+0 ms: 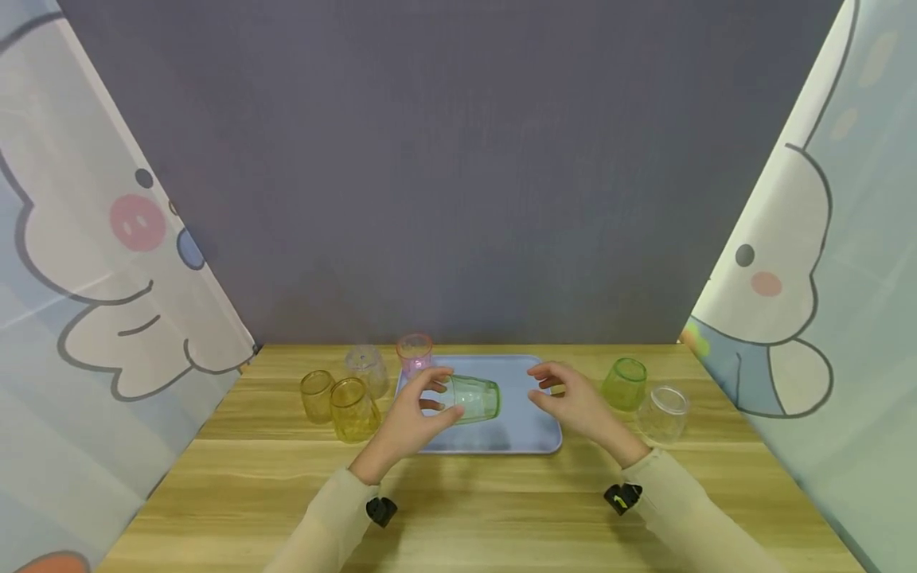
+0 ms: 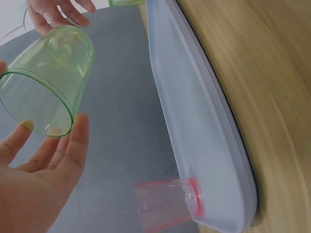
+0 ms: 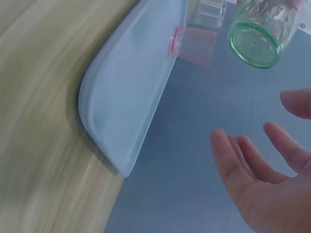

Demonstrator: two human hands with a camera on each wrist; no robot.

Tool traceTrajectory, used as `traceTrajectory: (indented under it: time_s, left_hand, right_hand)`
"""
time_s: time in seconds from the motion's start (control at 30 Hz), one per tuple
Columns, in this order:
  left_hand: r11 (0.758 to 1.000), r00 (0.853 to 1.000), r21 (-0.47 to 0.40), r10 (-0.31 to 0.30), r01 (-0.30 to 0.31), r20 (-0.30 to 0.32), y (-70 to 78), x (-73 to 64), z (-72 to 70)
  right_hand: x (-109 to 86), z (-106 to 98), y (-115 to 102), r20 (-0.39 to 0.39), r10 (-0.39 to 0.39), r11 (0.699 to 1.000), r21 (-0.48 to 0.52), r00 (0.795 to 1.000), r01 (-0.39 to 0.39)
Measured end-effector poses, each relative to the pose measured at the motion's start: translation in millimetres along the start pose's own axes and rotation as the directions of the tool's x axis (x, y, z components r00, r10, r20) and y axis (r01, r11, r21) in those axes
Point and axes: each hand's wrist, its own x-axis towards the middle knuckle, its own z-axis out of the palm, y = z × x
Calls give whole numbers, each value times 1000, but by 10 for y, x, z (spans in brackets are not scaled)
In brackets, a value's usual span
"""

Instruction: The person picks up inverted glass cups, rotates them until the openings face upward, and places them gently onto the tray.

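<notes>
A clear green-tinted glass lies sideways in the air over a pale blue tray. My left hand holds it around the rim, thumb on the near side and fingers on the far side. In the left wrist view the glass's mouth faces the left palm, and its base points toward the right hand. My right hand hovers over the tray's right side, apart from the glass, fingers loosely bent with nothing between them. A pink glass stands upright at the tray's far left corner.
Left of the tray stand two amber glasses, the nearer one and the farther one, with a clear glass behind. On the right stand a green glass and a clear glass. A grey panel rises behind the table.
</notes>
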Motion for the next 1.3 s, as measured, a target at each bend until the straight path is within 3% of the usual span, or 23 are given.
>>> traceTrajectory:
  time_s: [0.37,0.83,1.07,1.3]
  left_hand:
    - [994,995,97,-46,55,-87,5,-57,-50]
    - [970,993,239,-12,41,-121,2,-33,-89]
    - [935,988,349,-8,63,-156,16,4,-103]
    - [908,987,414,3,64,-160,95,64,-127]
  right_hand:
    - [7,-38,58,-16,-2,989,-147,1000,0]
    - [-15,-120,88,-8,50,933,-355,999,-50]
    - [45,-192,77,34,31,898,-439,999,-12]
    - [77,-244,44,47,65,872,-488,997,-34]
